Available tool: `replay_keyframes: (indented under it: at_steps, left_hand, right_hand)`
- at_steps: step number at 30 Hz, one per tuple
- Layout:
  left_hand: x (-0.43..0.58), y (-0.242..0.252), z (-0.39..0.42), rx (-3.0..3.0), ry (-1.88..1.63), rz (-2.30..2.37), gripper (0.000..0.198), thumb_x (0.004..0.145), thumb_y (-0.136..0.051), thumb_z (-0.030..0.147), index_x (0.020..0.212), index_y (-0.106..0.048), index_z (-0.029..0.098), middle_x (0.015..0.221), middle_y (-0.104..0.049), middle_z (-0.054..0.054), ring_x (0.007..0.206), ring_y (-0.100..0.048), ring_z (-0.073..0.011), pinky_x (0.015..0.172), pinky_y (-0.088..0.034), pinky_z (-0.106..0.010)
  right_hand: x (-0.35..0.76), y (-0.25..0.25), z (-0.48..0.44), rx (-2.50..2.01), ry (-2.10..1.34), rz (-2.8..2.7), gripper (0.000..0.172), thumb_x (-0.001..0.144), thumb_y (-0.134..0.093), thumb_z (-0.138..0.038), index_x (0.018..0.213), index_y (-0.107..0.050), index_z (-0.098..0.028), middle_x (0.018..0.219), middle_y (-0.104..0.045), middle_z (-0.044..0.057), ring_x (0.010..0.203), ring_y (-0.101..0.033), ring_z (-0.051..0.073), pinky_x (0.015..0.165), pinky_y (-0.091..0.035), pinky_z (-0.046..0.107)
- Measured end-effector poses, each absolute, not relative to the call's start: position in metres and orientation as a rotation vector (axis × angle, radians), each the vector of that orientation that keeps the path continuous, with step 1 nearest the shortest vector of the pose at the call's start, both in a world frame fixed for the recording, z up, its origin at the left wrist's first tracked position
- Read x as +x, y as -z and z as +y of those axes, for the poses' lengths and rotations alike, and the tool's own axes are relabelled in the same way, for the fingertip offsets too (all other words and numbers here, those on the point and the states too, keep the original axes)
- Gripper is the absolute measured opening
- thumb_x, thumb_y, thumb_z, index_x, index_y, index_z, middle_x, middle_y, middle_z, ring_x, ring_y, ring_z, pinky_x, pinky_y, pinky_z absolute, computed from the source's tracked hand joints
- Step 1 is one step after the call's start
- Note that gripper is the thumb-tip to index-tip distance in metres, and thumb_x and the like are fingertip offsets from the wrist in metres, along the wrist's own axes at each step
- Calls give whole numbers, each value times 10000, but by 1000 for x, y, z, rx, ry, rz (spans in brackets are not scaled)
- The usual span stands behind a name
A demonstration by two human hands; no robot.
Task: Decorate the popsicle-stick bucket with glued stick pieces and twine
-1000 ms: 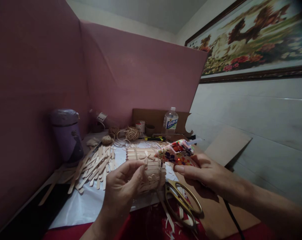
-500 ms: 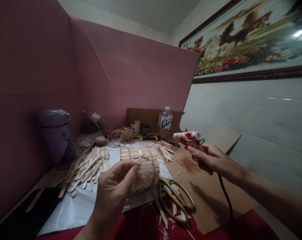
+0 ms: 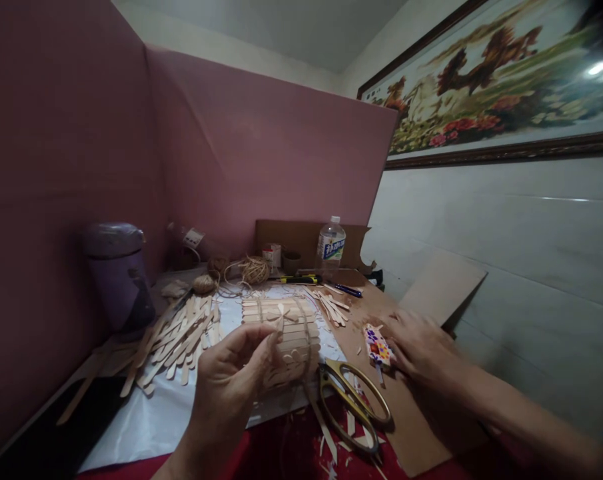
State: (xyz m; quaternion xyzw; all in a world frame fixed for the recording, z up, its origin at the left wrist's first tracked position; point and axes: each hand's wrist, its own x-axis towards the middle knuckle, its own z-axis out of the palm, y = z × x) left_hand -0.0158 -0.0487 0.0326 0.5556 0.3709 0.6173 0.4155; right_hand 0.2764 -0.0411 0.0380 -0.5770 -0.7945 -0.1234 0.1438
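My left hand point(image 3: 241, 373) is closed, thumb and forefinger pinching a small pale wooden piece point(image 3: 280, 324). It is in front of a round body made of craft sticks point(image 3: 301, 333), tied with twine and bearing petal-shaped wood pieces. A hot glue gun with a floral pattern point(image 3: 378, 345) is low over or on the brown cardboard, I cannot tell which. At its right side is my right hand point(image 3: 421, 347), smeared by motion; whether its fingers still grip the gun is unclear. Brass-coloured scissors point(image 3: 356, 400) lie between the stick-covered body and the cardboard.
Loose craft sticks point(image 3: 181, 340) are heaped at left beside a purple tumbler point(image 3: 118, 280). Behind stand a twine ball point(image 3: 255, 269), a yellow-black cutter point(image 3: 298, 279), a blue pen point(image 3: 348, 291) and a plastic bottle point(image 3: 331, 247). Brown cardboard point(image 3: 416, 427) covers the right side.
My right hand has brought the glue gun down from the air towards the cardboard, and the gun has turned. The left hand keeps its pinch in nearly the same place.
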Motion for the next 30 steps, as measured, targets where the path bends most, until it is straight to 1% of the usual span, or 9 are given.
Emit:
replay_keyframes:
  at_steps: [2,5,6,8,10,12,15,21,30]
  left_hand:
    - [-16,-32,-49,1408,-1552,937,149,749,-653,285,793,-682,146,610,-658,-11,550,-589,-106,516,-477,-183]
    - [-17,-32,-50,1417,-1542,957,143,753,-653,284,789,-682,149,621,-662,-11,557,-592,-109,508,-476,-179]
    - [-17,-32,-50,1410,-1540,958,141,749,-657,283,795,-684,152,633,-668,-10,561,-597,-110,511,-482,-180]
    - [-17,-32,-50,1391,-1538,931,133,736,-673,276,802,-690,163,672,-688,-9,578,-615,-115,533,-502,-185]
    - [-17,-32,-51,1378,-1538,888,120,726,-684,265,806,-697,178,725,-708,-7,613,-638,-119,569,-523,-186]
    - [-17,-32,-51,1375,-1534,856,95,730,-682,251,800,-702,190,757,-718,-3,644,-655,-119,596,-532,-178]
    - [-17,-34,-50,1401,-1526,821,77,745,-668,232,802,-708,198,746,-721,1,650,-664,-115,603,-536,-167]
    - [-15,-35,-52,1459,-1544,796,86,750,-656,211,805,-718,189,717,-718,-14,649,-666,-125,596,-541,-175]
    - [-16,-33,-54,1469,-1516,772,71,767,-646,210,793,-711,200,721,-714,1,658,-668,-108,609,-537,-149]
  right_hand:
    - [240,-62,-52,-1450,202,-2207,215,873,-439,-222,964,-628,-171,996,-629,125,950,-556,256,810,-427,381]
    - [183,-82,-66,-1258,-203,-2089,193,889,-462,-247,792,-617,-186,752,-628,42,700,-564,163,642,-428,278]
    - [168,-84,-69,-1204,-270,-2058,168,880,-478,-227,797,-619,-188,731,-625,24,679,-558,149,630,-421,266]
    - [147,-81,-69,-1140,-391,-2031,128,869,-498,-210,856,-622,-183,790,-643,20,722,-573,144,663,-424,264]
    - [137,-76,-64,-1097,-529,-1979,135,874,-498,-222,903,-622,-179,827,-655,21,748,-587,140,683,-435,260]
    - [134,-72,-59,-1081,-673,-1907,142,878,-500,-242,890,-628,-181,815,-661,18,747,-598,136,678,-447,250]
    - [135,-70,-53,-1083,-857,-1813,149,867,-526,-271,834,-638,-179,760,-653,10,703,-593,125,636,-457,231]
    - [135,-69,-51,-1064,-1068,-1663,129,822,-597,-277,782,-632,-160,685,-612,-9,588,-535,85,544,-438,197]
    - [136,-71,-47,-992,-1188,-1649,88,804,-614,-232,773,-617,-151,700,-598,-8,604,-528,77,537,-435,182]
